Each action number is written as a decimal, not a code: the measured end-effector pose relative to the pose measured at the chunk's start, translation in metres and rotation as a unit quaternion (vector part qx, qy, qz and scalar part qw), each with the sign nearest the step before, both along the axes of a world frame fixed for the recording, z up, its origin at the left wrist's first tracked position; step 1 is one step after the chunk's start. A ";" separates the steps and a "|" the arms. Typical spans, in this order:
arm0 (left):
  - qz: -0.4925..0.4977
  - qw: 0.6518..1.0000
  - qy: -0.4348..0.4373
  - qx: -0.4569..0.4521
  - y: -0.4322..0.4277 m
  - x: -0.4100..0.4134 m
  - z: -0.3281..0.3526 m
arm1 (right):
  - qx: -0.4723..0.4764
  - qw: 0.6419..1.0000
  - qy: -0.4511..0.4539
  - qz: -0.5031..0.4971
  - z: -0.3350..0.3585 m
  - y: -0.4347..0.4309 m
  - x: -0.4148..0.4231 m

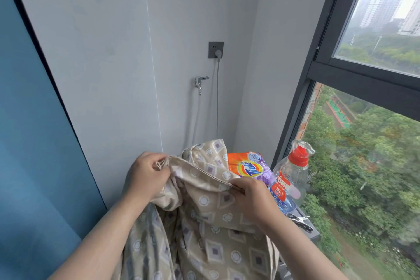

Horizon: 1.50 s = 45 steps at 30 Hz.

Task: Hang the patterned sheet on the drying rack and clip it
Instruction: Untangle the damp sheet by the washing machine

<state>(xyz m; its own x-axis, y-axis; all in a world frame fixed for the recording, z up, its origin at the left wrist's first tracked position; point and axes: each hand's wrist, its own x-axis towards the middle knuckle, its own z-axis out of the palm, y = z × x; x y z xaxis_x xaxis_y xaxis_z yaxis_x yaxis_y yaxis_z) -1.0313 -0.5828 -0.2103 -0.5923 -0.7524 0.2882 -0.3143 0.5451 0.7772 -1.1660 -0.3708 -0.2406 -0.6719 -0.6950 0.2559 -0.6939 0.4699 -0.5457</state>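
Note:
The patterned sheet [204,218] is beige with purple squares and white circles, and it hangs bunched in front of me. My left hand [145,175] pinches its hemmed edge at a corner. My right hand [252,197] grips the same hem further right, so the edge stretches between both hands. A metal clip [298,220] lies on the ledge to the right of my right wrist. No drying rack is in view.
An orange Tide detergent bag [247,166] and a clear bottle with a red cap [292,177] stand on the ledge by the window [363,120]. A tap [201,81] and a wall socket with a cable [216,50] are on the wall ahead. A blue panel [29,143] is at left.

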 end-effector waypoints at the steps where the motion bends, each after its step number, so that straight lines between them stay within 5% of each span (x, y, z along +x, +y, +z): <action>1: -0.044 0.998 -0.004 -0.035 0.006 0.002 0.001 | -0.008 1.000 -0.002 0.005 0.003 -0.002 0.001; 4: -0.162 0.982 -0.016 -0.100 0.028 0.003 0.008 | -0.034 0.999 -0.042 0.000 0.016 -0.008 0.006; 9: -0.222 0.944 -0.137 -0.200 0.042 -0.010 0.007 | -0.083 0.992 -0.094 -0.013 0.022 -0.018 0.011; 21: -0.243 0.943 -0.108 -0.201 0.032 -0.017 -0.005 | -0.128 0.987 -0.098 -0.005 0.024 -0.022 0.022; 36: 0.009 0.989 0.042 -0.145 -0.021 -0.027 0.040 | -0.009 0.986 0.061 -0.152 0.002 0.021 0.013; 45: 0.118 0.969 0.124 -0.178 -0.069 -0.014 0.104 | 0.052 0.981 0.042 -0.184 0.051 0.016 -0.006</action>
<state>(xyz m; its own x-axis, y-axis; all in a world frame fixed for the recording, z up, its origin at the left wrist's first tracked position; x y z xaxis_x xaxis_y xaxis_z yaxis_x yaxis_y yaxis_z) -1.0449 -0.6516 -0.1068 -0.2948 -0.6850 0.6663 -0.2900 0.7285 0.6206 -1.1721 -0.3546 -0.1895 -0.8618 -0.4348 0.2614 -0.5072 0.7471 -0.4296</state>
